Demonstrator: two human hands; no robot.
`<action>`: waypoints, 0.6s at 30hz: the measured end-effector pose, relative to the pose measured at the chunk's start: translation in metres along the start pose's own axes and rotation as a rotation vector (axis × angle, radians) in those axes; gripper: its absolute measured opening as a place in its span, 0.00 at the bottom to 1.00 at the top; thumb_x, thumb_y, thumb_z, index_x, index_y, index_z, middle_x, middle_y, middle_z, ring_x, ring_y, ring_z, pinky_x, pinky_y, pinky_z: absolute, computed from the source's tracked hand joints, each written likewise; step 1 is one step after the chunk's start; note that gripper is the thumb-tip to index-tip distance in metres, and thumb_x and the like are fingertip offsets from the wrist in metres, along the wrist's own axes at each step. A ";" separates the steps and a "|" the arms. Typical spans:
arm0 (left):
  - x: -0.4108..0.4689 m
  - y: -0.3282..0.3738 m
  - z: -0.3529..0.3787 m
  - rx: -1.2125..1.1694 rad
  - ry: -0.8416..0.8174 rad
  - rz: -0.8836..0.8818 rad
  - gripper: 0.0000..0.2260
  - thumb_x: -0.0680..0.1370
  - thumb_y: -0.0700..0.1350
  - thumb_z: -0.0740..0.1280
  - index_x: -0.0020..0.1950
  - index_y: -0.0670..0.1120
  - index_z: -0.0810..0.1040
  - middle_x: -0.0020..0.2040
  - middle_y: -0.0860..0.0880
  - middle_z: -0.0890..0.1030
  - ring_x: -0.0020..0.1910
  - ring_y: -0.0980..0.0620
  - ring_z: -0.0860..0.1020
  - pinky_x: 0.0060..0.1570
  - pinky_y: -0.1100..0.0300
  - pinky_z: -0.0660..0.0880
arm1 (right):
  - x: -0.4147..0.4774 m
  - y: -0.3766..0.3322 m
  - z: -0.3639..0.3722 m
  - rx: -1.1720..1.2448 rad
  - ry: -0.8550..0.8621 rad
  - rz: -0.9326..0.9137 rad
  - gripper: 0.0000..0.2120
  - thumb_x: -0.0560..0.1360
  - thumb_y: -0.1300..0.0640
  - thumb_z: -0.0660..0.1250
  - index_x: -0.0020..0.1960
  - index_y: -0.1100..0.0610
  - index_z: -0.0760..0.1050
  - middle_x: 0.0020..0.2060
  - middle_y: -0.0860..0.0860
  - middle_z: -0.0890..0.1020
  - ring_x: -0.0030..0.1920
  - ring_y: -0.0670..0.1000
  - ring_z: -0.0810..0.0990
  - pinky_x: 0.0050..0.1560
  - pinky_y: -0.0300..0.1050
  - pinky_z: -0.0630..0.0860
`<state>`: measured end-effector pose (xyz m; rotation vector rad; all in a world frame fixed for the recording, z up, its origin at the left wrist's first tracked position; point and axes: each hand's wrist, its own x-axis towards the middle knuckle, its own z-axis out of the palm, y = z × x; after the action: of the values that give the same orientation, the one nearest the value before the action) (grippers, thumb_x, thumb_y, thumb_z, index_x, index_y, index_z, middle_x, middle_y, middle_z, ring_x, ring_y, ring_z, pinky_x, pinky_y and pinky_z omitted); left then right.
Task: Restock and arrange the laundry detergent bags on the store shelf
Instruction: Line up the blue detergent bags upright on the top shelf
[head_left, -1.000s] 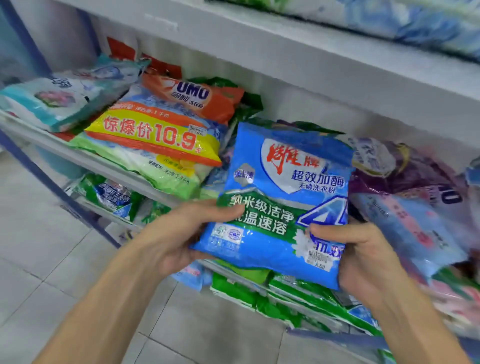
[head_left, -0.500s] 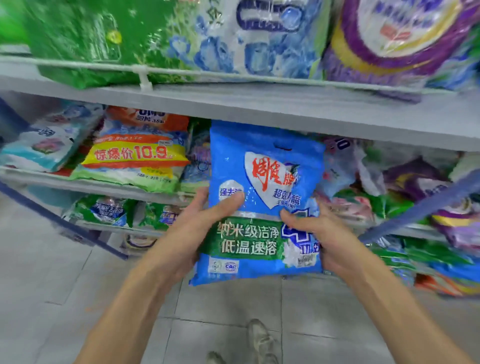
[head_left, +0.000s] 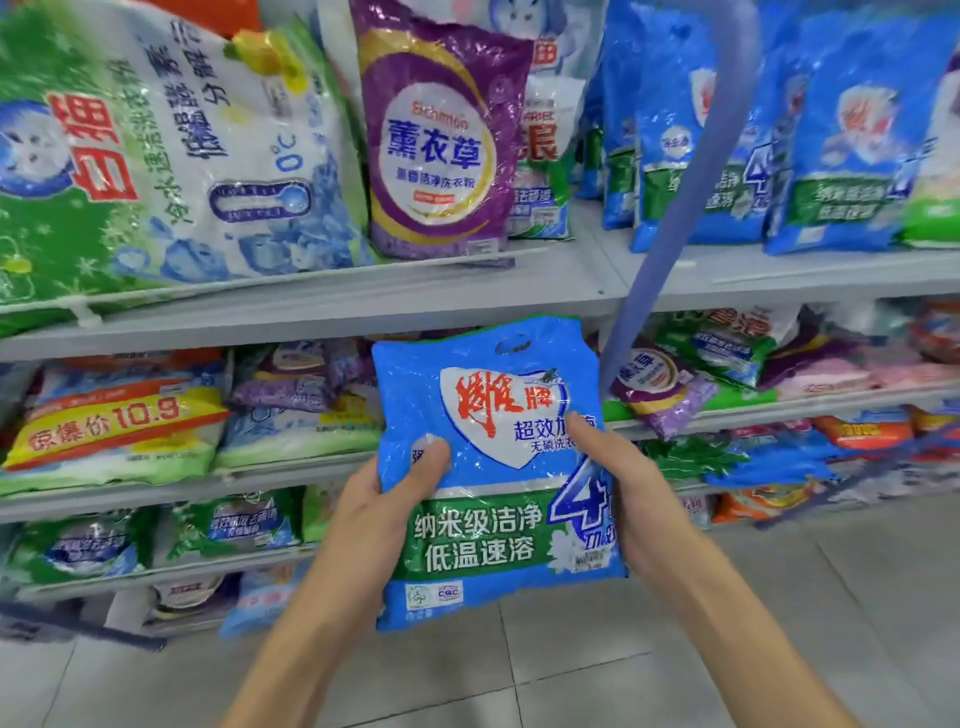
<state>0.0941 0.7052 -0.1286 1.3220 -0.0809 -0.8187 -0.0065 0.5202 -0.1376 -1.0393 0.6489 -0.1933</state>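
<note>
Between the two grips, a glossy blue plastic detergent bag with a green band (head_left: 493, 525) is hanging upright in front of the shelving, resting on no shelf. The left grip (head_left: 379, 514) is curling round its left edge, thumb pressing the front; the right grip (head_left: 639, 504) is clamping the right edge likewise (fingers behind are hidden). The step in hand is seemingly carrying the bag to its slot. Above and right of the grips, matching blue bags (head_left: 841, 156) are standing on the grey upper shelf (head_left: 753, 275), so the next move is probably calling for a lift up beside them.
</note>
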 end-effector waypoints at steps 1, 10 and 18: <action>-0.001 0.001 0.013 0.001 -0.030 0.003 0.15 0.75 0.51 0.71 0.58 0.47 0.83 0.51 0.43 0.87 0.47 0.40 0.87 0.48 0.44 0.84 | -0.005 -0.008 -0.011 -0.006 0.017 -0.023 0.33 0.64 0.48 0.81 0.67 0.55 0.78 0.59 0.59 0.85 0.58 0.65 0.84 0.62 0.67 0.78; 0.008 0.012 0.166 0.046 -0.106 0.169 0.19 0.67 0.56 0.77 0.56 0.52 0.85 0.53 0.45 0.87 0.49 0.43 0.86 0.54 0.43 0.81 | -0.053 -0.086 -0.125 -0.061 0.167 -0.203 0.26 0.64 0.53 0.77 0.62 0.53 0.79 0.51 0.52 0.88 0.50 0.54 0.88 0.58 0.56 0.81; 0.009 0.005 0.272 -0.049 -0.038 0.246 0.06 0.76 0.48 0.72 0.48 0.48 0.86 0.47 0.44 0.88 0.40 0.45 0.87 0.44 0.46 0.84 | -0.064 -0.162 -0.201 -0.198 0.064 -0.378 0.16 0.65 0.46 0.76 0.53 0.44 0.84 0.50 0.44 0.88 0.52 0.45 0.86 0.58 0.47 0.77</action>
<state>-0.0306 0.4763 -0.0495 1.2223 -0.2471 -0.6322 -0.1512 0.3178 -0.0427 -1.3478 0.5319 -0.5009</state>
